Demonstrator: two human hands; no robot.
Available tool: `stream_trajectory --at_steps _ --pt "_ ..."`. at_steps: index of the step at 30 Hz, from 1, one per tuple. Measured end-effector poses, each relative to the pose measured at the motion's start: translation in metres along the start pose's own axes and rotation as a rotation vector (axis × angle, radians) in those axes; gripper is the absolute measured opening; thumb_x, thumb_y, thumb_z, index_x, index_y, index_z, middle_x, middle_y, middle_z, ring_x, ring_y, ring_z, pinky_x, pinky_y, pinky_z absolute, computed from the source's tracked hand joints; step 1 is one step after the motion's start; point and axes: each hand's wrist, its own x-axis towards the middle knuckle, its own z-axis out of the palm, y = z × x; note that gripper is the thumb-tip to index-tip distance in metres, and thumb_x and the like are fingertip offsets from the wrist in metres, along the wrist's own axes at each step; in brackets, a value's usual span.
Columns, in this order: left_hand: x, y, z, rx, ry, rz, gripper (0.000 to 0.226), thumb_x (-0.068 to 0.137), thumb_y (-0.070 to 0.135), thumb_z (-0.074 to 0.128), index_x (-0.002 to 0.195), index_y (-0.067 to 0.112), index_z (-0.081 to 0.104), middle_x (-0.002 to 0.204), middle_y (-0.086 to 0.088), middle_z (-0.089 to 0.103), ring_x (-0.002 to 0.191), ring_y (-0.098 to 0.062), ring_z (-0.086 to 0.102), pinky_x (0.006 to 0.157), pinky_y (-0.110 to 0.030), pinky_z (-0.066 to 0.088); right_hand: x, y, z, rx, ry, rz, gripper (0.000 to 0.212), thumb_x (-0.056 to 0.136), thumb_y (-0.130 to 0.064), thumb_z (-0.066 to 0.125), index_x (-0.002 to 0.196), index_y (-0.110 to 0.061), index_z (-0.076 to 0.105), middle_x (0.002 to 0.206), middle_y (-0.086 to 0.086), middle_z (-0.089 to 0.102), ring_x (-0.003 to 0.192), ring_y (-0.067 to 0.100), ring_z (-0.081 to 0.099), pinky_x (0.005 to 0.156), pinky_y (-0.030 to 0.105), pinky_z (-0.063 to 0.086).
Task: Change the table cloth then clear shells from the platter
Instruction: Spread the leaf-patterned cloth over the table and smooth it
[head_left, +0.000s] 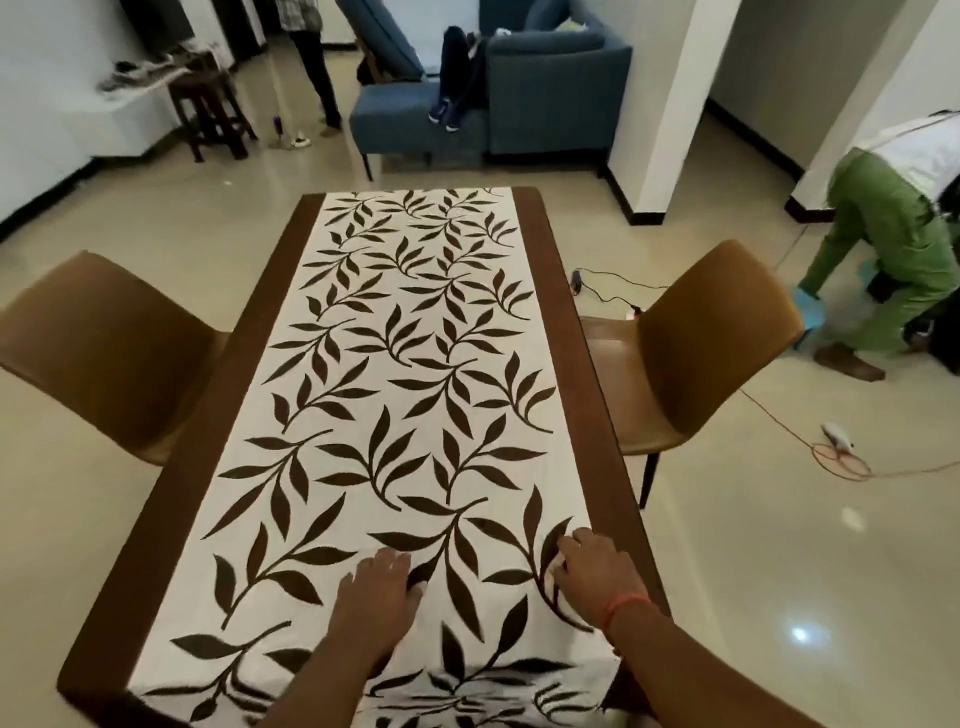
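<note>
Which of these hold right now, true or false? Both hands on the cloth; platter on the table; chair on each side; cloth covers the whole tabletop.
1. Both hands rest on the leaf-print cloth. True: left hand lies flat, right hand presses near the cloth's right edge.
2. A platter sits on the table. False: none is in view.
3. A brown chair stands at each side. True: left chair, right chair.
4. The cloth covers the whole tabletop. False: bare table shows along both long edges.

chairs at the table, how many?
2. One chair at the table's left side, one chair at its right side. Any at the near end would be out of view.
</note>
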Motion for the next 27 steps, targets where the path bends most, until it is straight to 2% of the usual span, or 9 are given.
stream_trajectory --at_steps 3,8,11,15,18,21,27 --pt "0.006 0.034 0.004 -0.043 0.03 -0.114 0.053 0.094 0.054 0.042 0.138 0.026 0.049 0.145 -0.005 0.045 0.127 -0.027 0.046 0.099 -0.043 0.047 0.032 0.03 -0.009 -0.009 0.033 -0.111 0.037 0.099 -0.042 0.037 0.129 -0.026 0.052 0.136 -0.001 0.049 0.125 0.022 0.046 0.098 0.041 0.043" --pt "-0.003 0.116 0.012 -0.16 0.095 -0.329 0.05 0.086 0.043 0.06 0.128 0.015 0.061 0.137 -0.014 0.054 0.122 -0.036 0.053 0.091 -0.049 0.054 0.07 0.076 -0.018 -0.134 0.029 -0.418 0.039 0.1 -0.039 0.035 0.132 -0.025 0.052 0.142 0.0 0.046 0.13 0.022 0.041 0.104 0.044 0.04" --pt "-0.02 0.167 0.016 -0.241 0.06 -0.42 0.054 0.093 0.046 0.05 0.14 0.019 0.048 0.15 -0.011 0.04 0.136 -0.031 0.039 0.105 -0.046 0.044 0.079 0.094 -0.023 -0.202 0.011 -0.575 0.039 0.099 -0.035 0.036 0.133 -0.024 0.051 0.142 0.003 0.045 0.129 0.024 0.041 0.104 0.044 0.041" --pt "-0.056 0.21 0.032 -0.306 0.076 -0.493 0.055 0.092 0.044 0.046 0.141 0.02 0.047 0.152 -0.008 0.039 0.136 -0.029 0.04 0.109 -0.045 0.04 0.08 0.099 -0.026 -0.242 -0.004 -0.729 0.036 0.098 -0.031 0.039 0.129 -0.024 0.054 0.14 0.003 0.047 0.128 0.025 0.043 0.102 0.044 0.042" --pt "-0.078 0.23 0.048 -0.302 0.003 -0.553 0.062 0.094 0.046 0.043 0.151 0.026 0.029 0.161 -0.004 0.019 0.146 -0.028 0.023 0.115 -0.048 0.031 0.076 0.098 -0.024 -0.267 -0.018 -0.826 0.034 0.097 -0.035 0.042 0.128 -0.027 0.053 0.14 0.0 0.047 0.129 0.022 0.041 0.104 0.04 0.042" --pt "-0.095 0.255 0.057 -0.326 0.0 -0.605 0.062 0.098 0.043 0.039 0.154 0.026 0.021 0.165 -0.004 0.007 0.15 -0.03 0.009 0.118 -0.051 0.022 0.067 0.095 -0.018 -0.313 -0.026 -0.904 0.036 0.095 -0.034 0.044 0.129 -0.027 0.051 0.139 -0.002 0.047 0.129 0.021 0.041 0.103 0.038 0.042" --pt "-0.126 0.33 0.075 -0.455 0.004 -0.798 0.061 0.1 0.04 0.041 0.156 0.028 0.017 0.166 -0.001 0.002 0.151 -0.03 0.007 0.12 -0.054 0.013 0.048 0.096 -0.008 -0.477 -0.101 -1.181 0.035 0.092 -0.032 0.045 0.125 -0.022 0.053 0.138 0.006 0.048 0.127 0.028 0.044 0.101 0.043 0.045"
